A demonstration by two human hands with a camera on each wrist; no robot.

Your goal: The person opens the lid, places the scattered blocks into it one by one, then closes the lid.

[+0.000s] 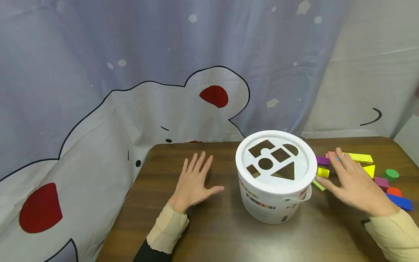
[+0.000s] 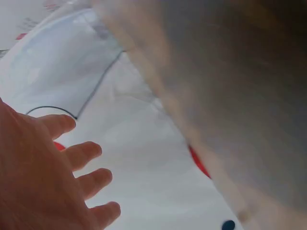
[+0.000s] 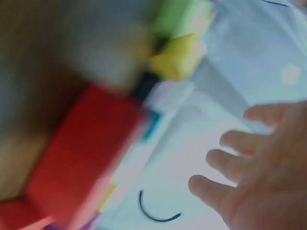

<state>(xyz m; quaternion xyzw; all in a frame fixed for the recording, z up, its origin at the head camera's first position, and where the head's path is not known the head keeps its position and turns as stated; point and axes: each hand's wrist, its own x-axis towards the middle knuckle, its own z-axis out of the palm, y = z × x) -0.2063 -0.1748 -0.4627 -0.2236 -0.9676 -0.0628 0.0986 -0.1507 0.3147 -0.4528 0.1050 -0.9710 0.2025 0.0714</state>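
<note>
A white bucket (image 1: 258,209) stands on the brown table in the head view, its white lid (image 1: 303,163) cut with holes of several shapes. My left hand (image 1: 193,185) is to the left of the bucket, fingers spread and straight, holding nothing. To the bucket's right, my right hand (image 1: 356,185) extends with straight fingers over a group of coloured blocks and partly hides them. A yellow cylinder (image 1: 323,172) and a light green block (image 1: 318,185) lie by its thumb. Whether it touches any block cannot be told. The right wrist view shows a large blurred red block (image 3: 86,148) beside the hand.
Right of my right hand lie a long yellow block (image 1: 361,158), a green cylinder (image 1: 391,175), a red block (image 1: 395,191) and a blue block (image 1: 400,202). The bucket's handle (image 1: 307,196) hangs on its right side. A patterned curtain (image 1: 157,112) hangs behind the table (image 1: 212,236).
</note>
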